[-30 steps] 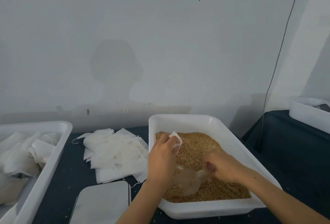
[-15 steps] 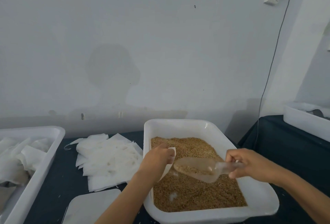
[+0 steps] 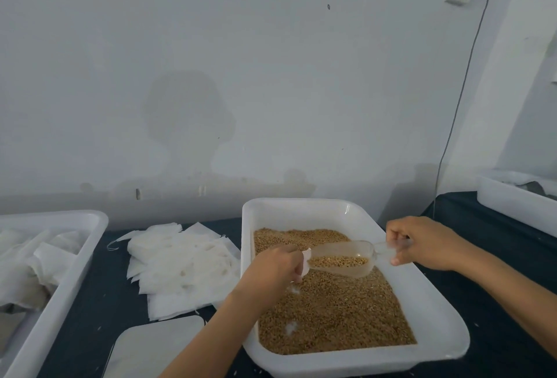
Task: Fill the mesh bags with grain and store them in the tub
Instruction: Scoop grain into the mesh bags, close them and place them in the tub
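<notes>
A white tub (image 3: 434, 320) in front of me holds brown grain (image 3: 334, 311). Above the grain my left hand (image 3: 275, 269) grips a small white mesh bag (image 3: 306, 261), mostly hidden by the fingers. My right hand (image 3: 422, 242) grips the handle of a clear plastic scoop (image 3: 346, 260) that carries some grain. The scoop's mouth points left and meets the bag's edge. To the left a pile of flat white mesh bags (image 3: 180, 263) lies on the dark table. A second white tub (image 3: 75, 275) at the far left holds filled white bags (image 3: 27, 260).
A flat white lid or tray (image 3: 153, 350) lies at the near edge, between the two tubs. Another white tub (image 3: 518, 200) stands at the far right on a dark surface. A cable (image 3: 461, 88) hangs down the wall from a socket.
My right hand has lifted the scoop out of the grain and brought its mouth left to the bag. My left hand has stayed above the grain with the bag.
</notes>
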`<action>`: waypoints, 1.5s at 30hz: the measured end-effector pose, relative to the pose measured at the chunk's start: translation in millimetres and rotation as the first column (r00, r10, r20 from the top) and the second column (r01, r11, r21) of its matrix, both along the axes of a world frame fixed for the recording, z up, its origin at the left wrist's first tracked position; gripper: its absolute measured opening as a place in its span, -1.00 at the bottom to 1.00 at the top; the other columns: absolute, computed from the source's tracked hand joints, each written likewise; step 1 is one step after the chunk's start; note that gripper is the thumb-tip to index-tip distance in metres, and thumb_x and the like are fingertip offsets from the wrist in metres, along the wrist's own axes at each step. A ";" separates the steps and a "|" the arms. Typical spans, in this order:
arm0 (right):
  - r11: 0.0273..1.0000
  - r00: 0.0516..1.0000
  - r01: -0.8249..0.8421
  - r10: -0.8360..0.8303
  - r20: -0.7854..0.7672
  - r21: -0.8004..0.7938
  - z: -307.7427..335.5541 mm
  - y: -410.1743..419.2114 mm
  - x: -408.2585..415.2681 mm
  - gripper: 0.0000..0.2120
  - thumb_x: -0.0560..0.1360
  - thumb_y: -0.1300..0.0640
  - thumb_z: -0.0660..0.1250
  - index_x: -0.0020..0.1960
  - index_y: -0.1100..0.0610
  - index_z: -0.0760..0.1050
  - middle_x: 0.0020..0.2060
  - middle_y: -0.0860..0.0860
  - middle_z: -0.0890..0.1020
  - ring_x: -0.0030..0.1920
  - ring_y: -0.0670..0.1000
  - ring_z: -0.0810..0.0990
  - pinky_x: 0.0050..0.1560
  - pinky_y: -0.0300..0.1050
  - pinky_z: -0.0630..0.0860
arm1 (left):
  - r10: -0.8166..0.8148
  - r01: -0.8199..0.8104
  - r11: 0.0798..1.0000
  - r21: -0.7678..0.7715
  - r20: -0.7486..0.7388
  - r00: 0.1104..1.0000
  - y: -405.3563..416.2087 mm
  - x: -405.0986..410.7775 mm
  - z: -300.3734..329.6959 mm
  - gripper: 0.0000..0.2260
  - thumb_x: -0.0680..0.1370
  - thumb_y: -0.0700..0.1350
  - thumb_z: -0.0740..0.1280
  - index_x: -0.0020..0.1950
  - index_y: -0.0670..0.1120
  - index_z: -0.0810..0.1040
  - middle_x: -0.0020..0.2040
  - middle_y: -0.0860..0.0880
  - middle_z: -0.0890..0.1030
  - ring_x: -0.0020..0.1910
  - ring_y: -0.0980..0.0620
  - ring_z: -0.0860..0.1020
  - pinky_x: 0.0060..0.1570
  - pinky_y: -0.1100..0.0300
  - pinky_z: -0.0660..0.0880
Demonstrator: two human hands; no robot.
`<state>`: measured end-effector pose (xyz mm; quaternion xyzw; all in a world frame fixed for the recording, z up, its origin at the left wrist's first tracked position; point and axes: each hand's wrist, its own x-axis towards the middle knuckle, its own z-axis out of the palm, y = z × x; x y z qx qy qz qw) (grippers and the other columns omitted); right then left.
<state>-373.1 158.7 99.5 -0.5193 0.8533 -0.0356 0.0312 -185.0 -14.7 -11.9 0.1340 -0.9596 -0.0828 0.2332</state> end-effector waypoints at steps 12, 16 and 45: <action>0.987 0.924 -0.011 0.071 -0.375 0.161 31.9 -41.5 28.1 -0.60 0.42 0.11 0.44 -0.33 -0.03 0.19 -0.31 -0.15 0.35 -0.17 -0.03 0.44 -0.40 -0.22 0.18 | -0.040 0.040 0.999 0.011 0.017 0.999 6.6 4.9 7.1 -0.90 0.54 -0.12 0.33 -0.03 -0.13 0.57 0.00 -0.02 0.56 0.02 0.05 0.45 0.00 0.25 0.35; 0.990 0.839 -0.044 0.111 -0.533 0.136 34.8 -47.5 39.1 -0.76 0.46 0.23 0.33 -0.23 0.01 0.30 -0.25 -0.10 0.45 -0.21 -0.02 0.41 -0.33 -0.20 0.20 | -0.022 0.022 0.999 0.043 -0.011 1.000 5.7 5.9 5.6 -0.92 0.53 -0.12 0.34 -0.06 -0.12 0.57 -0.02 0.01 0.56 0.02 0.07 0.45 0.00 0.28 0.34; 0.965 0.999 0.044 -0.045 0.001 0.257 -96.6 -31.6 24.8 -0.77 0.55 0.08 0.30 0.15 0.16 0.47 0.04 -0.01 0.51 -0.08 -0.09 0.52 -0.29 -0.37 0.37 | 0.365 0.008 0.695 0.719 -0.362 0.857 -9.0 15.8 7.3 -0.79 0.60 -0.24 0.21 -0.20 -0.03 0.30 -0.15 0.04 0.50 -0.15 0.07 0.44 -0.23 0.36 0.34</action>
